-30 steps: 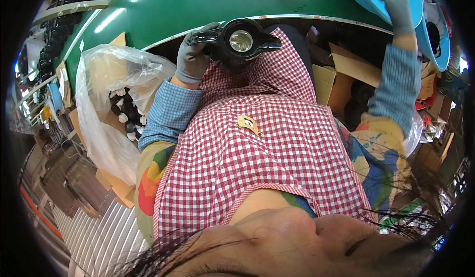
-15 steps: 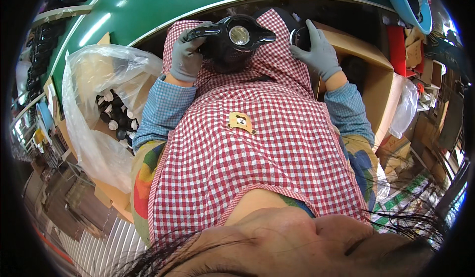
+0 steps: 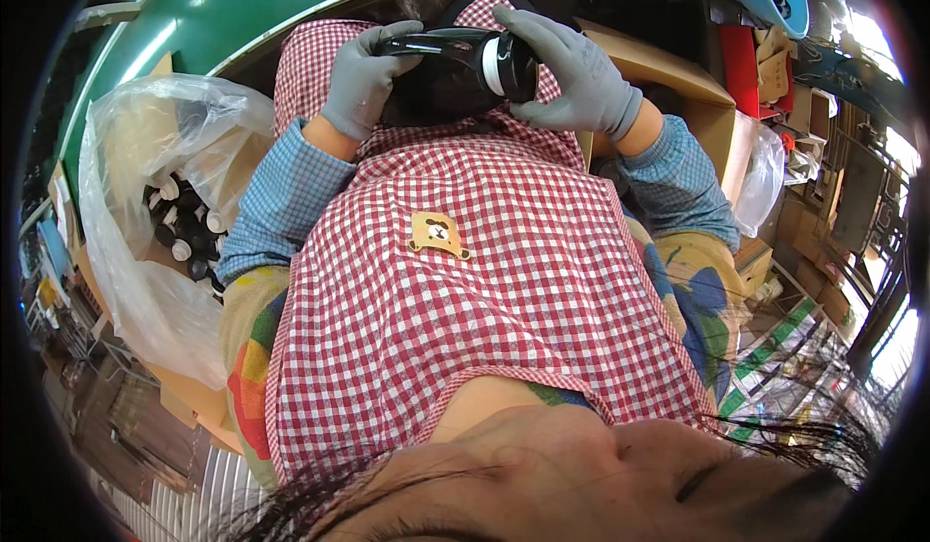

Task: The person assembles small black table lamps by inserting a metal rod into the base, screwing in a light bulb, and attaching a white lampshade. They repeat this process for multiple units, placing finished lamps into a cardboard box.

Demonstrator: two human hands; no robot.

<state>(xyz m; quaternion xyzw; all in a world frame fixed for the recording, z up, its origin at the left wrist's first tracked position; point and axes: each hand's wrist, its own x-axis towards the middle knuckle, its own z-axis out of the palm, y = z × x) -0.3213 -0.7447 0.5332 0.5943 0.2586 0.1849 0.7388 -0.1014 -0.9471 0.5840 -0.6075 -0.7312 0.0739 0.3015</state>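
Observation:
A glossy black jug with a long handle lies tilted over my lap, its mouth turned to the right. My left hand, in a grey glove, is closed round the handle. A round black lid with a white ring is at the jug's mouth. My right hand, gloved in grey too, grips that lid between thumb and fingers. Whether the lid is seated or only held against the mouth I cannot tell. The jug's underside is hidden.
On the left, a box lined with clear plastic holds several black-and-white parts. An open cardboard box stands at my right. A green tabletop runs along the far side. Light-blue basins are at the far right.
My right hand has brought the lid left to the jug. The jug has been tipped so its mouth, facing up before, now faces right. The whole view has shifted slightly.

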